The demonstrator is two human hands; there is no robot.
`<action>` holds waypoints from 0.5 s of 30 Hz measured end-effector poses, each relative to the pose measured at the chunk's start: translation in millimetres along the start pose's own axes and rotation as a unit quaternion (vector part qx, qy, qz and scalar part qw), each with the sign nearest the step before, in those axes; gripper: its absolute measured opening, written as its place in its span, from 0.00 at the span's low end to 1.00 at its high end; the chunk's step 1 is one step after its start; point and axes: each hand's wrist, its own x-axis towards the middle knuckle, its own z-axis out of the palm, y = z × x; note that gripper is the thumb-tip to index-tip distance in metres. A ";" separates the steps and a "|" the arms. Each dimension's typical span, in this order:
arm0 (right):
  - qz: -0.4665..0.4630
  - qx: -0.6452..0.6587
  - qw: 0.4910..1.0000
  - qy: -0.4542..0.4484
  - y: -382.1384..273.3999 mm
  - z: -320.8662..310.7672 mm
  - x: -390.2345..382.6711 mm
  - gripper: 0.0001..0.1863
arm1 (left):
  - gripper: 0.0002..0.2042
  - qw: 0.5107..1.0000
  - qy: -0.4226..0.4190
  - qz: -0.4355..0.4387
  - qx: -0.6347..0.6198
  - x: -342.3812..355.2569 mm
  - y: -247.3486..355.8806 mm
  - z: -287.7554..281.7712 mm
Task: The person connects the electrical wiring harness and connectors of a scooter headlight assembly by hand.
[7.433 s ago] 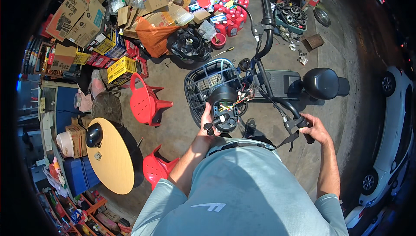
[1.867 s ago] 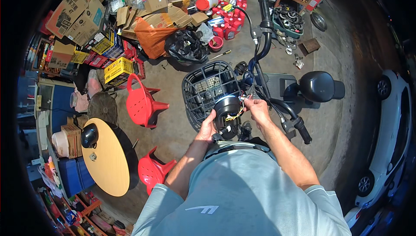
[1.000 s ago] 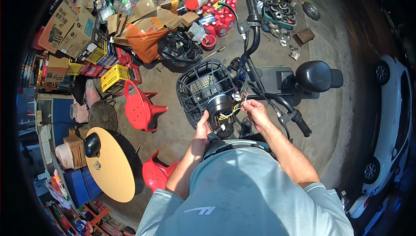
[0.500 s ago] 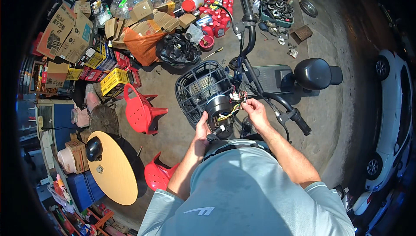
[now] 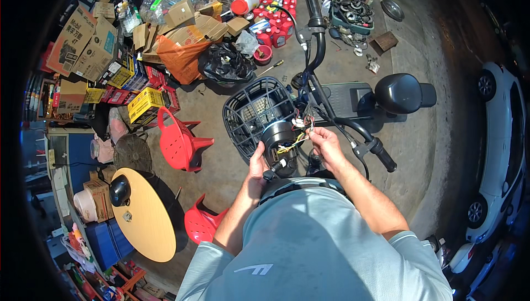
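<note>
A black round housing (image 5: 280, 133), like a headlight or instrument casing, sits between the front basket (image 5: 251, 107) and my body. My left hand (image 5: 257, 162) grips its left side, thumb pointing up along it. Yellow, green and white wires (image 5: 291, 147) come out of the housing's open back. They run up to a cluster of white connectors (image 5: 299, 122) by the handlebar (image 5: 326, 99). My right hand (image 5: 327, 145) is closed in a pinch on thin wires beside the connectors. The fingertips partly hide what they hold.
The electric scooter's black seat (image 5: 398, 94) lies beyond the handlebar. Red plastic chairs (image 5: 179, 140) and an oval wooden table (image 5: 149, 218) stand left. Boxes, bags and red bottles (image 5: 279, 22) pile up at the far left. A white car (image 5: 497, 152) is parked at right.
My right hand has shifted slightly left along the wires, its fingers still pinched. My left hand and the housing look almost the same.
</note>
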 end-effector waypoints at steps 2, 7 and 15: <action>0.028 0.149 0.985 -0.077 -1.1 -5.8 0.2 0.07 | 0.35 1.000 -0.003 -0.001 -0.001 0.7 0.0 2.0; 0.076 0.211 0.970 -0.089 -5.9 -9.2 0.5 0.08 | 0.35 1.000 -0.013 -0.014 0.000 1.1 1.2 -0.5; 0.112 0.258 0.953 -0.114 -6.0 -11.7 5.7 0.10 | 0.34 1.000 -0.008 -0.004 -0.011 5.7 -1.6 -4.9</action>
